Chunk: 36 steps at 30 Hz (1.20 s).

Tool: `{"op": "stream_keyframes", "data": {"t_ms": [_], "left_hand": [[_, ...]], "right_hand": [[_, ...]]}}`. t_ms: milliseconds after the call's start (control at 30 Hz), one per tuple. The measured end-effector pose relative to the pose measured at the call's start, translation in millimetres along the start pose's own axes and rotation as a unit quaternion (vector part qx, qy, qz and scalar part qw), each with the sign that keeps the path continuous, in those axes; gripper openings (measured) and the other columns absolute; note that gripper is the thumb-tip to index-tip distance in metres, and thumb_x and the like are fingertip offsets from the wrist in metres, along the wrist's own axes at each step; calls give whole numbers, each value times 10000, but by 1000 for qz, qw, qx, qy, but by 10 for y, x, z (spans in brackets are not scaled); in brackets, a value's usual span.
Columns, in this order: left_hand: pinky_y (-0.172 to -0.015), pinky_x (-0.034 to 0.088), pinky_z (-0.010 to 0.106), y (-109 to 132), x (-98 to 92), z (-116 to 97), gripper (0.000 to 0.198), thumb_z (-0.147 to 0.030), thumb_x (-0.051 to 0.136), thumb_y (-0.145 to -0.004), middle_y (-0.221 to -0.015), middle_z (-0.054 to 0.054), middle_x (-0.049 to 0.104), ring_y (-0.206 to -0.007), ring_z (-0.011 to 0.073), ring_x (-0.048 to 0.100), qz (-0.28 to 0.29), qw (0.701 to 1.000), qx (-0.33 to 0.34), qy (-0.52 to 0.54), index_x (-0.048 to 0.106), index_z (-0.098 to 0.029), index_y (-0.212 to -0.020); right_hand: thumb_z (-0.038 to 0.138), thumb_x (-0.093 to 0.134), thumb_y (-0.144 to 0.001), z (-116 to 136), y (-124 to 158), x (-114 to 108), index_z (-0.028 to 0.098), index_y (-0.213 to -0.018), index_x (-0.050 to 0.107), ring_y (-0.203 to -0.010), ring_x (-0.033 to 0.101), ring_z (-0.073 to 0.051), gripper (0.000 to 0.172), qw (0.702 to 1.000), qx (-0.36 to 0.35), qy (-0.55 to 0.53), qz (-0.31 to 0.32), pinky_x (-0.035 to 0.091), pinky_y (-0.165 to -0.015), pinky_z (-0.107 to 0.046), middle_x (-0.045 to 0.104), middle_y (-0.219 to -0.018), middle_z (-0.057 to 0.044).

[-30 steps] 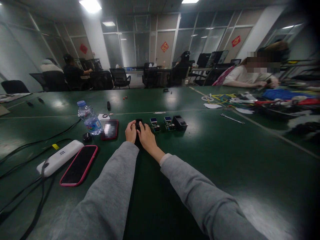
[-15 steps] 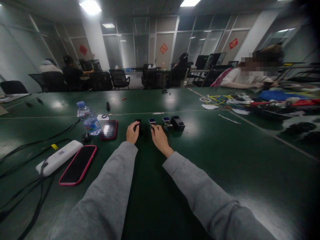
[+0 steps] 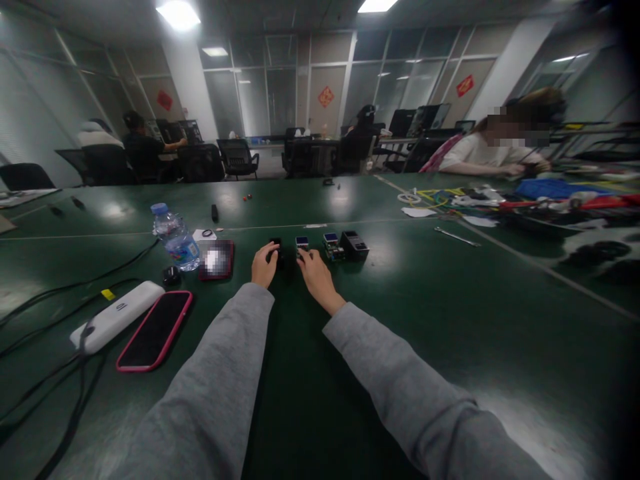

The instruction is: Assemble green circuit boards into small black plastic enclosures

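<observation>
1. Your left hand [image 3: 264, 268] is curling its fingers and thumb around the black case [image 3: 275, 241], gripping it on the counter [image 3: 425, 300].
2. Your right hand [image 3: 317, 275] is reaching to the near end of the first board [image 3: 302, 241], its fingertips bending over that end; whether they are pinching it or only touching it, you are hiding from view.
3. The first board is lying just right of the case, its small screen facing up and showing beyond your fingers.
4. The second board [image 3: 334, 250] is lying to the right of the first, its small screen also facing up.
5. The black box [image 3: 355, 246] is standing just beside the second board, on its right.
6. To the left of your hands, the bottle [image 3: 176, 239] is standing upright near the red-edged device [image 3: 231, 261], whose screen is blurred.
7. Closer to you, the phone [image 3: 156, 331] is lying screen up beside the white power bank [image 3: 119, 316].
8. Well to the right, the wrench [image 3: 457, 237] is lying alone, and a co-worker in a white top [image 3: 465, 157] is sitting behind a heap of cables and parts.
</observation>
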<state>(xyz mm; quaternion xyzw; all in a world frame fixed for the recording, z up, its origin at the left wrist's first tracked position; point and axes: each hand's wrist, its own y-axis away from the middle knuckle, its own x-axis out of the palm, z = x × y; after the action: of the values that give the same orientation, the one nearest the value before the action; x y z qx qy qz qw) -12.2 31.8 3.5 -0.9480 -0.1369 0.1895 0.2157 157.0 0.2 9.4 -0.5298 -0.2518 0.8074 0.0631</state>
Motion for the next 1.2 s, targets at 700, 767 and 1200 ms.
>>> {"op": "stream_keyframes", "data": {"t_ms": [700,767,1200], "left_hand": [[-1101,314,451,12,0,30,287,-296,472,-897,-1328,45,537,-1266,213,451,8,998,-5,-60,611,-240,-1141],[-1100,314,458,20,-7,16,290,-301,469,-898,-1335,45,531,-1271,218,445,10,998,-8,-59,609,-240,-1145],[-1090,317,479,17,-3,6,293,-298,481,-891,-1328,51,538,-1264,228,449,12,998,-4,-67,609,-237,-1147]], "right_hand": [[316,438,-944,-899,-51,-207,138,-1259,488,-1066,487,-291,366,994,-2,92,-61,454,-859,-398,451,-1199,-171],[323,429,-949,-892,-42,-190,160,-1265,475,-961,540,-250,359,997,7,74,-32,483,-771,-345,483,-1133,-140],[416,463,-939,-832,-35,-213,201,-1239,490,-879,560,-216,370,998,-32,50,-19,496,-677,-300,492,-1084,-98]]}}
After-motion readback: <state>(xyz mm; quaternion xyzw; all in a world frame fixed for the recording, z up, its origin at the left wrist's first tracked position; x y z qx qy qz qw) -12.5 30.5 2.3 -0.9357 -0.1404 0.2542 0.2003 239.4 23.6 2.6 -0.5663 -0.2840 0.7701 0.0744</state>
